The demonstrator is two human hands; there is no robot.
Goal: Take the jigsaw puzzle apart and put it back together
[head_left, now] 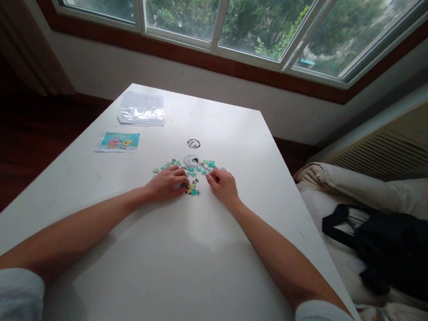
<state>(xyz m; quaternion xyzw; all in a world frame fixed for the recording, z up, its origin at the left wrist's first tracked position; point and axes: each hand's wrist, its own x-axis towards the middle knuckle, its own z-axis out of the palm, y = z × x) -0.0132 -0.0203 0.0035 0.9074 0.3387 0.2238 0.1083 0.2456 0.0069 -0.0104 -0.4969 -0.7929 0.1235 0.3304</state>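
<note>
Small green, yellow and white jigsaw puzzle pieces [208, 166] lie scattered on the white table in an arc between and beyond my hands. My left hand [168, 182] rests with curled fingers at the left edge of a small cluster of pieces [194, 189]; its fingertips and thumb close on a dark-patterned piece there. To the right of that cluster, my right hand [223, 185] is closed, thumb and forefinger pinched together by the loose pieces. Whatever is between those fingers is too small to make out. Right behind the pieces lies a round grey-white disc [191, 161].
A second, smaller round disc [193, 143] lies farther back. On the left are a colourful cartoon picture sheet [119, 142] and a clear plastic bag with paper [142, 108]. The white table [186, 270] stands before a window. A black bag [401, 249] lies on the seat at right.
</note>
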